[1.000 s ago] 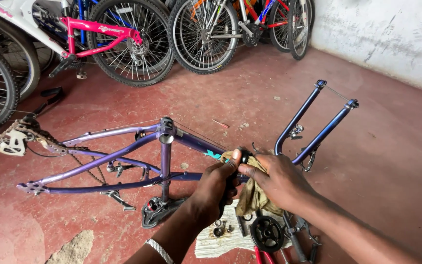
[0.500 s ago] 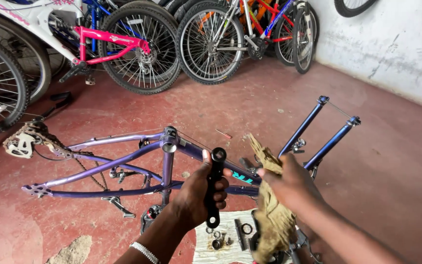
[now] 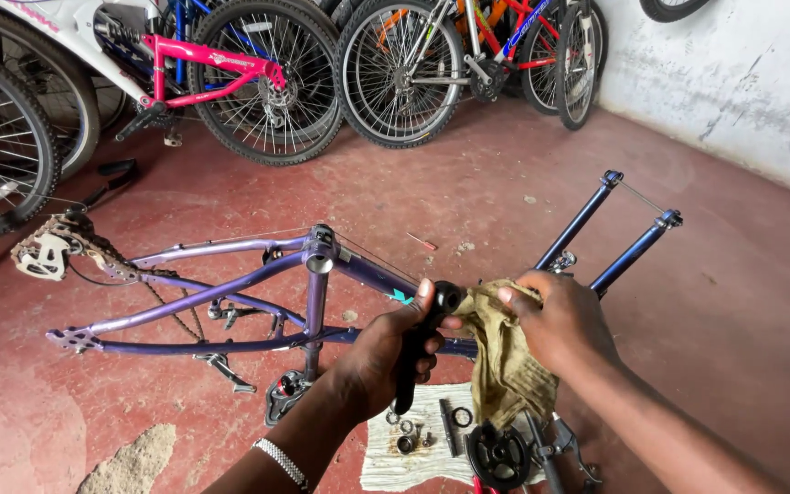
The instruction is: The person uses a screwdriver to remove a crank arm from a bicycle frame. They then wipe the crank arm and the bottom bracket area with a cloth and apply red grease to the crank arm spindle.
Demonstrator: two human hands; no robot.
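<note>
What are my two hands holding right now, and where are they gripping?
Left hand grips the black crank arm around its middle; right hand holds a yellowish rag at its top.

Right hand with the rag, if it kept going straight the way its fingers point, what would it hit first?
The right hand points left, pressing the yellowish rag toward the black crank arm that the left hand holds upright. The crank's top end comes first; rag and crank already look in contact, though depth is uncertain.
</note>
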